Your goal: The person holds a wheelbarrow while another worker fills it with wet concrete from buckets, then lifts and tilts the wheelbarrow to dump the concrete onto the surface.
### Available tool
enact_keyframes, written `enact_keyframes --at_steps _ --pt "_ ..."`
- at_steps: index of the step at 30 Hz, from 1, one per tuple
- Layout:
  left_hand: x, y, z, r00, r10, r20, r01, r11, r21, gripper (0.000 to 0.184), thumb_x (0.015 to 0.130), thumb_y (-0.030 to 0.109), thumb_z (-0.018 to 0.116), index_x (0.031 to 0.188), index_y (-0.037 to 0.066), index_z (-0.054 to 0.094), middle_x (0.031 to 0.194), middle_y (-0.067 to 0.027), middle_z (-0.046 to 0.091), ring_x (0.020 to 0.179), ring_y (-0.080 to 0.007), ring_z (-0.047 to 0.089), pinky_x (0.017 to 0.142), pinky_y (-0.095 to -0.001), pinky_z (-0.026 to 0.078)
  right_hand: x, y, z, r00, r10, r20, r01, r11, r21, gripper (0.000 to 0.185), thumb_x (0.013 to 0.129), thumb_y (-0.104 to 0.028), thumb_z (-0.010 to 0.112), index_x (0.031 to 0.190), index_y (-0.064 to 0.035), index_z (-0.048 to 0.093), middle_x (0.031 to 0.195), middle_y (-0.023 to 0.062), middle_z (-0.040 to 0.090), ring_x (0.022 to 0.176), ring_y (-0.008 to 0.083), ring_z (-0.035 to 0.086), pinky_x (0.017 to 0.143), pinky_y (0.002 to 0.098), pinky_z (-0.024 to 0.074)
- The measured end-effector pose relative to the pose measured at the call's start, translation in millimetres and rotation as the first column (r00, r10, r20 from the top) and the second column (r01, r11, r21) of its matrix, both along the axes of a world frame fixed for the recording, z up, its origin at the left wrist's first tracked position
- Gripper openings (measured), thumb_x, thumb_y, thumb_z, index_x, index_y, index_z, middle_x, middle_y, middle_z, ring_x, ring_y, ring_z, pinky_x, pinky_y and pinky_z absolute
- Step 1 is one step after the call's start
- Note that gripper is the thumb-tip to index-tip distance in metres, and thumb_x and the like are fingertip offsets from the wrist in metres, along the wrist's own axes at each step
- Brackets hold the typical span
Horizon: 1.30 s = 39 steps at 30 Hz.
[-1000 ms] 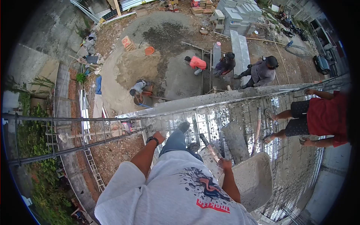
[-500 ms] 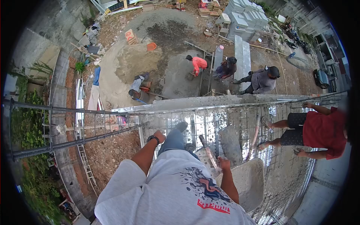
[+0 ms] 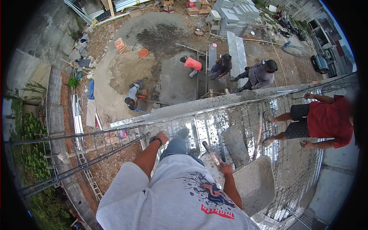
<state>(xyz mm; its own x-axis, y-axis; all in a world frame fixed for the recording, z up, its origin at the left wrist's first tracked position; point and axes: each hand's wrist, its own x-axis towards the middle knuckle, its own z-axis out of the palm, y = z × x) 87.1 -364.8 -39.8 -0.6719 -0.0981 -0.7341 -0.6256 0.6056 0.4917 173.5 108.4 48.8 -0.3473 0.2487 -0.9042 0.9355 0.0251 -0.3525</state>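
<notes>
My left hand [image 3: 163, 137], with a dark watch at the wrist, is out in front of my left hip beside my leg. Its fingers look curled in; whether they hold anything is hidden. On the other side my right hand [image 3: 225, 168] is closed at the lower part of a pale, pinkish wheelbarrow handle [image 3: 214, 154] with a dark grip at its far end. Right beside that hand lies the grey, cement-smeared wheelbarrow tub [image 3: 255, 186]. A grey slab or board [image 3: 235, 145] rests on the rebar mesh [image 3: 202, 134] past the handle.
A person in a red shirt [image 3: 330, 120] stands on the mesh at right. A rebar cage [image 3: 96, 143] spans the left side over a drop. Beyond the concrete edge beam [image 3: 172, 109], several people work below near a sand pile [image 3: 128, 71] and stacked grey blocks [image 3: 232, 17].
The view has turned and tilted, so the ground below shifts left and the edge beam slants more. My right hand appears closer onto the wheelbarrow handle. My left hand keeps about the same place.
</notes>
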Motion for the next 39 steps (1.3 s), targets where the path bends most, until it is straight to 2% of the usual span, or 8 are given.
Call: enact_keyframes --at_steps 5,9,12,18,26,29,32,39 --pt "-16 -4 -42 0.996 -0.054 0.076 0.056 0.998 -0.015 0.043 0.066 0.022 0.073 0.105 0.006 0.064 0.107 -0.0184 0.064 0.100 -0.0301 0.062 0.088 -0.0364 0.048 1 -24 15 0.999 -0.012 -0.035 0.015 0.997 0.072 0.016 0.088 -0.022 0.062 0.086 -0.0061 0.060 0.069 0.0027 0.059 0.059 0.0159 0.060 0.050 0.0284 0.0444" --pt "-43 -2 4 0.988 -0.151 0.031 0.151 0.988 -0.010 0.040 0.066 0.021 0.073 0.104 0.009 0.065 0.107 -0.0177 0.064 0.099 -0.0297 0.062 0.087 -0.0358 0.048 1 -33 15 0.999 -0.029 -0.036 0.031 0.997 0.072 0.015 0.088 -0.020 0.061 0.087 -0.0057 0.060 0.068 0.0010 0.058 0.059 0.0148 0.059 0.048 0.0264 0.0422" --pt "-48 -2 -15 0.983 -0.181 0.012 0.182 0.983 -0.015 0.039 0.067 0.021 0.072 0.104 0.011 0.065 0.106 -0.0171 0.064 0.099 -0.0295 0.062 0.087 -0.0355 0.048 10 -16 -12 0.991 -0.087 -0.097 0.073 0.987 -0.140 0.014 0.088 -0.019 0.061 0.087 -0.0048 0.060 0.068 0.0013 0.057 0.058 0.0144 0.058 0.049 0.0264 0.0413" --pt "-62 -1 -20 0.983 -0.172 0.063 0.171 0.985 0.019 0.041 0.067 0.020 0.072 0.106 0.011 0.064 0.105 -0.0171 0.065 0.099 -0.0294 0.062 0.087 -0.0352 0.048 -3 -31 -2 0.994 -0.077 -0.083 0.081 0.995 0.049 0.014 0.087 -0.019 0.063 0.082 -0.0054 0.061 0.068 0.0029 0.058 0.058 0.0151 0.058 0.048 0.0271 0.0412" --pt "-71 4 1 0.995 -0.096 0.035 0.097 0.995 -0.028 0.040 0.069 0.025 0.069 0.103 0.005 0.064 0.106 -0.0229 0.063 0.103 -0.0323 0.061 0.089 -0.0376 0.047 -11 -32 0 0.997 -0.048 -0.054 0.052 0.995 0.083 0.021 0.084 -0.025 0.066 0.083 -0.0043 0.063 0.073 0.0051 0.062 0.064 0.0172 0.062 0.054 0.0296 0.0469" --pt "-74 2 11 0.991 -0.128 0.033 0.129 0.991 -0.025 0.037 0.068 0.024 0.069 0.102 0.007 0.065 0.106 -0.0210 0.064 0.102 -0.0317 0.061 0.088 -0.0365 0.048 -14 -33 -1 0.999 -0.034 -0.041 0.038 0.994 0.099 0.021 0.084 -0.024 0.066 0.087 -0.0032 0.064 0.076 0.0066 0.063 0.065 0.0180 0.062 0.055 0.0309 0.0481" --pt "-57 -3 -64 0.986 -0.150 0.074 0.153 0.988 -0.031 0.037 0.068 0.023 0.069 0.103 0.010 0.065 0.107 -0.0185 0.064 0.102 -0.0311 0.061 0.088 -0.0356 0.048 -19 -38 3 0.999 -0.016 -0.038 0.020 0.993 0.117 0.022 0.084 -0.022 0.065 0.091 -0.0016 0.065 0.080 0.0089 0.065 0.067 0.0194 0.064 0.056 0.0316 0.0495" --pt "-62 -5 -31 0.982 -0.186 0.035 0.188 0.979 -0.082 0.039 0.067 0.022 0.070 0.104 0.013 0.066 0.104 -0.0166 0.065 0.099 -0.0305 0.062 0.087 -0.0360 0.048 -35 -45 14 0.999 0.023 -0.036 -0.018 0.990 0.143 0.025 0.084 -0.020 0.065 0.097 0.0016 0.065 0.088 0.0133 0.068 0.076 0.0234 0.068 0.059 0.0331 0.0524"
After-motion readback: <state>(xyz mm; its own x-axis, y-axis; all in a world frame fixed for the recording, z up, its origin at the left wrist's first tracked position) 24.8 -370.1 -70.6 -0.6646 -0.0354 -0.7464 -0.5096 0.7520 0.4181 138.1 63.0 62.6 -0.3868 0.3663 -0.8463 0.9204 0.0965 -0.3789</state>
